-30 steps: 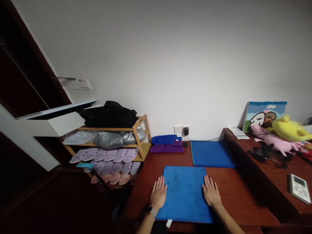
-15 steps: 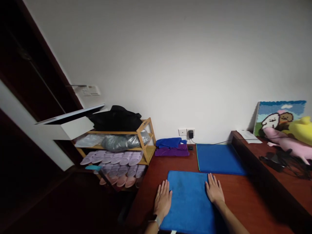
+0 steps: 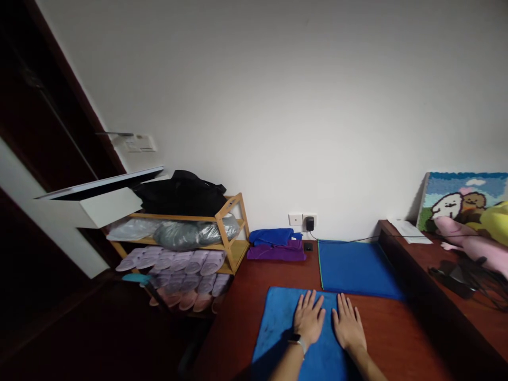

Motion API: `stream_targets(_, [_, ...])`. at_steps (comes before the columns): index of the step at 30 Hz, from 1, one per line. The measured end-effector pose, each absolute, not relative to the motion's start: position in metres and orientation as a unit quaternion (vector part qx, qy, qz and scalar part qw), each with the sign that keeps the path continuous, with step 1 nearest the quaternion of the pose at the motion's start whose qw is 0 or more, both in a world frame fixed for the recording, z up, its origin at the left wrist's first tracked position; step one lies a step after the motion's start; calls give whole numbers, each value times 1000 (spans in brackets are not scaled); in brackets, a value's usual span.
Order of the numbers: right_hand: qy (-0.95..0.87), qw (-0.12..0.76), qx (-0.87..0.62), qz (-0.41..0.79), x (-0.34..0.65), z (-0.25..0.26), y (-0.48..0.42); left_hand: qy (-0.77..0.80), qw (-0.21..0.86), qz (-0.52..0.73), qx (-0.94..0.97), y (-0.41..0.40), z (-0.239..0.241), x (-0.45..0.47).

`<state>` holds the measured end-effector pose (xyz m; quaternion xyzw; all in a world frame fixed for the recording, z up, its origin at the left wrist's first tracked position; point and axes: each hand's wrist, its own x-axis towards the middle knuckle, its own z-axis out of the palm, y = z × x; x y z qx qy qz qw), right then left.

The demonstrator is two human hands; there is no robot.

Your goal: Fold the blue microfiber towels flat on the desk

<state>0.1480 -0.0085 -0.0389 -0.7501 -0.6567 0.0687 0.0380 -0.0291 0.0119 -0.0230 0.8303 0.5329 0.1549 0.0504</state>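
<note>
A light blue cloth lies spread flat on the reddish-brown table, with darker smudges on its left part. My left hand, a watch on its wrist, rests palm down on the cloth right of its middle, fingers apart. Along the cloth's right edge my right hand lies flat, its fingers stretched forward. Neither hand holds anything. Beyond the cloth, a darker blue cloth with a green edge is laid flat near the wall.
Folded blue and purple cloths sit at the table's back left. A plug with a cable is in the wall socket. On the raised right surface are a pink plush toy and a picture. Left stands a slipper rack.
My left hand has moved right, from the cloth's left edge onto the cloth beside my right hand. The right hand stays at the right edge. The view has shifted slightly.
</note>
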Motion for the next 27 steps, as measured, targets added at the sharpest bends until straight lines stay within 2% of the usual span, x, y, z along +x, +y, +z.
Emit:
stream_targets(5, [-648,39,-757,75,147,-37,-9,617,23,100,780,35,-17,-125])
stream_targets(9, [-645,44,-759,79,147,-39,-8,644,5,96,759,42,-17,-164])
stream_targets(18, [-642,43,-762,79,145,-29,-9,646,-18,100,757,49,-32,-163])
stream_targets(27, [-641,58,-761,83,143,-25,-9,636,-30,98,765,47,-14,-145])
